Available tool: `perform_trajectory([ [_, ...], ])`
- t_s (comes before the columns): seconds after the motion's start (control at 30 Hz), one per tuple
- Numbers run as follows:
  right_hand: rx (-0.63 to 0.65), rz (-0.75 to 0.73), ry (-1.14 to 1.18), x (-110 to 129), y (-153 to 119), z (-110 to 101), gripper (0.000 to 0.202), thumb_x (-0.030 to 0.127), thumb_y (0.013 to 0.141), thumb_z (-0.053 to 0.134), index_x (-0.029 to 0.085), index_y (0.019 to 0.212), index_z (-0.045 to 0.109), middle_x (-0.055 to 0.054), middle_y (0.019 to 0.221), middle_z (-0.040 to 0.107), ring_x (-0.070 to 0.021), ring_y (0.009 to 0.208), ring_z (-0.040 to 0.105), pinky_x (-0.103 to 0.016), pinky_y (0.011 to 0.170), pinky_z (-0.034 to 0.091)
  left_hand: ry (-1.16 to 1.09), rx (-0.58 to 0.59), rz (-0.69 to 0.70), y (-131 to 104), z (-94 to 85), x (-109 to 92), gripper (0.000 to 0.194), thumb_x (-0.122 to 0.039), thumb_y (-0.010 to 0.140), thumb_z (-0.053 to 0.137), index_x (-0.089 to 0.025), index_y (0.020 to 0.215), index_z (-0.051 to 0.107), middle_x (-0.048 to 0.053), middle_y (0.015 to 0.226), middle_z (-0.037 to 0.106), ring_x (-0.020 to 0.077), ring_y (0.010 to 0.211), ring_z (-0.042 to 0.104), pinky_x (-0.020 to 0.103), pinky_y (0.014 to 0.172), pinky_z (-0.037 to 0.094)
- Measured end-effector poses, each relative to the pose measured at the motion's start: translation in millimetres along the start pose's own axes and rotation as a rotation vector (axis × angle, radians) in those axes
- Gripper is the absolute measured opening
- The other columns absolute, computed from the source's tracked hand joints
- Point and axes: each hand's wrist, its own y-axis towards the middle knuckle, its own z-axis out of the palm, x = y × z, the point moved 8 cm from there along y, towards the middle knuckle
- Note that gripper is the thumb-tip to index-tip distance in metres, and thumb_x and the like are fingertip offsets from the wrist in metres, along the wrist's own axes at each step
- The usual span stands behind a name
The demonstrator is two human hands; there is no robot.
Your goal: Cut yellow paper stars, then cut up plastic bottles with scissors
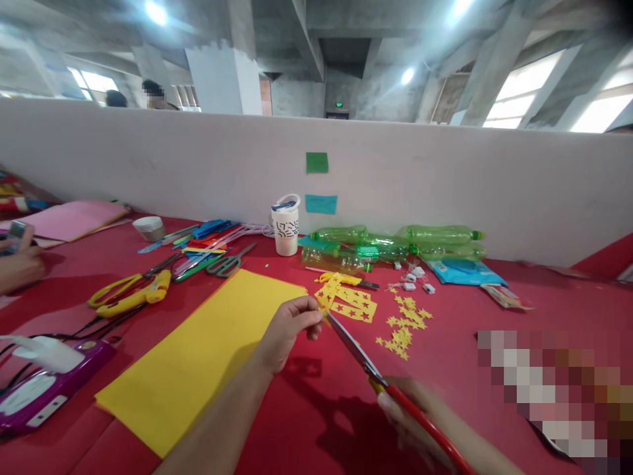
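My left hand (291, 330) is pinched on a small yellow paper piece (327, 317), held above the red table. My right hand (397, 414) grips red-handled scissors (357, 351), whose blade tips are at the paper piece. Whether the blades are through the paper is too small to tell. Under my left forearm lies a stack of yellow paper sheets (198, 356). Just beyond my hands are yellow paper strips with star-shaped holes (353, 309). Cut-out yellow stars (406, 316) lie in a loose heap to their right.
Green plastic bottles (440, 234) lie along the white partition (222, 158), beside a white cup (285, 231). On the left are a yellow glue gun (136, 297), green-handled scissors (227, 264) and a purple power strip (64, 389). Another person's hand (22, 267) shows at the left edge.
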Motion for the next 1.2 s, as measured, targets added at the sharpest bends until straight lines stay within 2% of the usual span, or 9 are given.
perform_trajectory([
  [0.1,0.006,-0.009,0.041,2.7,-1.4,0.1,0.05,0.068,0.08,0.04,0.019,0.068,0.038,0.006,0.054,0.037,-0.006,0.045,0.039,-0.016,0.041,0.031,0.035,0.0,0.015,-0.2,0.7,-1.0,0.01,-0.019,0.075,0.057,-0.015,0.066,0.055,-0.002,0.056,0.053,0.0085,0.053,0.046,0.021,0.053,0.038],
  [0.63,0.048,0.005,-0.016,4.8,-2.9,1.4,0.053,0.07,0.079,0.038,0.018,0.07,0.039,0.005,0.056,0.041,-0.0044,0.04,0.038,-0.015,0.036,0.027,0.062,0.042,0.036,0.6,2.2,-2.0,0.01,-0.014,0.075,0.053,-0.015,0.065,0.053,-0.003,0.057,0.052,0.0081,0.052,0.046,0.021,0.053,0.039],
  [0.87,0.056,-0.023,0.026,6.5,-4.2,1.1,0.048,0.064,0.083,0.04,0.018,0.069,0.039,0.005,0.058,0.039,-0.0065,0.047,0.039,-0.016,0.042,0.028,0.05,0.046,0.033,0.4,2.3,-1.2,0.01,-0.013,0.074,0.053,-0.015,0.065,0.054,-0.003,0.057,0.052,0.0079,0.053,0.046,0.021,0.053,0.039],
  [1.2,0.026,-0.024,-0.014,3.9,-2.7,-0.8,0.05,0.067,0.081,0.039,0.02,0.065,0.035,0.006,0.053,0.034,-0.0071,0.045,0.036,-0.018,0.041,0.026,0.063,0.054,0.025,0.9,1.8,-1.7,0.01,-0.014,0.073,0.054,-0.014,0.063,0.054,-0.003,0.056,0.052,0.0078,0.051,0.045,0.021,0.052,0.038],
])
